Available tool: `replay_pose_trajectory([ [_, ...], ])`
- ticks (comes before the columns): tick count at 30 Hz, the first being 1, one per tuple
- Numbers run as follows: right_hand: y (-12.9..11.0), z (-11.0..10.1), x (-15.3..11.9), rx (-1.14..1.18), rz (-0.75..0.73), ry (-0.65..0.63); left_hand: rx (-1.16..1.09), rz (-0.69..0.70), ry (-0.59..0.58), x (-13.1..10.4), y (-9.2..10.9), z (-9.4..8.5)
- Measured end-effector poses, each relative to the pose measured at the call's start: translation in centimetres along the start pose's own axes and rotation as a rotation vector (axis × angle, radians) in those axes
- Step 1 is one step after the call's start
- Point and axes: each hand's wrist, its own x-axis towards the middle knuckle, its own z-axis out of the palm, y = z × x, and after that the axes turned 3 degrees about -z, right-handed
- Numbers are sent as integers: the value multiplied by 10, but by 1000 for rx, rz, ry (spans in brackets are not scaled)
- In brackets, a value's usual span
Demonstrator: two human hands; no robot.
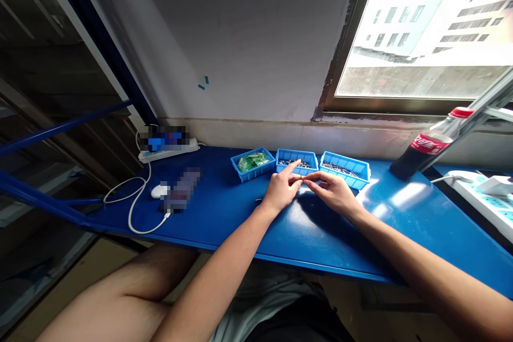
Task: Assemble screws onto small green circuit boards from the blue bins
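A small piece [302, 178] is pinched by the fingertips of the left hand [279, 189] and right hand [335, 192], just in front of the middle bin [296, 154]. How much is done cannot be told; loose parts [339, 169] are left in the bin to its right [363, 175].

It's a workshop I'm looking into, a small-parts bench by the look of it! A blue worktop [224, 219] runs along a plain grey wall [248, 26], and there, side by side, three blue bins [256, 172], two of them holding loose metal pieces [340, 166]. Blue metal bars [72, 125] cross on the left, white power strips [500, 203] sit at both ends (a cola bottle [425, 149] too), and the rough-edged window [372, 83] faces large, pale buildings [412, 5].
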Motion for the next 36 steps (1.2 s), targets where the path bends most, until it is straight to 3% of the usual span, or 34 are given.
replay_pose_trajectory([
  [15,0,-1,-1,-10,-11,-20,310,163,-140,-2,1,0],
  [19,0,-3,1,48,26,21,248,147,-51,1,2,1],
  [25,1,-6,1,58,84,-48,-39,49,92,4,8,1],
  [30,2,-3,-2,70,51,-89,-83,22,93,3,11,5],
  [36,3,-3,-1,153,134,-107,-158,-41,76,6,8,4],
])
